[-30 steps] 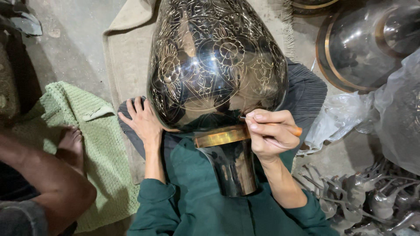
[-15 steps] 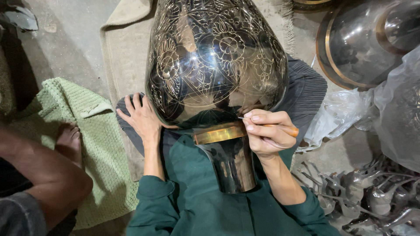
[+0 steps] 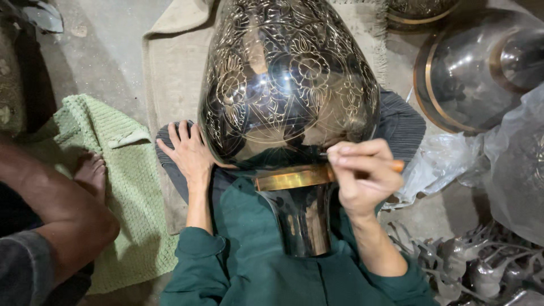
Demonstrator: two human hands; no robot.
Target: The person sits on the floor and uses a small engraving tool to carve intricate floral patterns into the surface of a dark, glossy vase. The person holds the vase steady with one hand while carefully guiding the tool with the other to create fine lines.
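Vase (image 3: 286,85): large, metal, likely heavy, polished and slippery; steady at belly. Left hand (image 3: 190,153) flat, released, against it. Right hand (image 3: 362,175) clenched on engraving tool (image 3: 396,165).

A metal craft workshop, worked at floor level: a large dark engraved vase (image 3: 289,96) lies across a lap, more dark metal vessels (image 3: 470,73) stand on the bare concrete floor (image 3: 96,51) at the upper right, cast metal parts (image 3: 481,266) are heaped at the lower right
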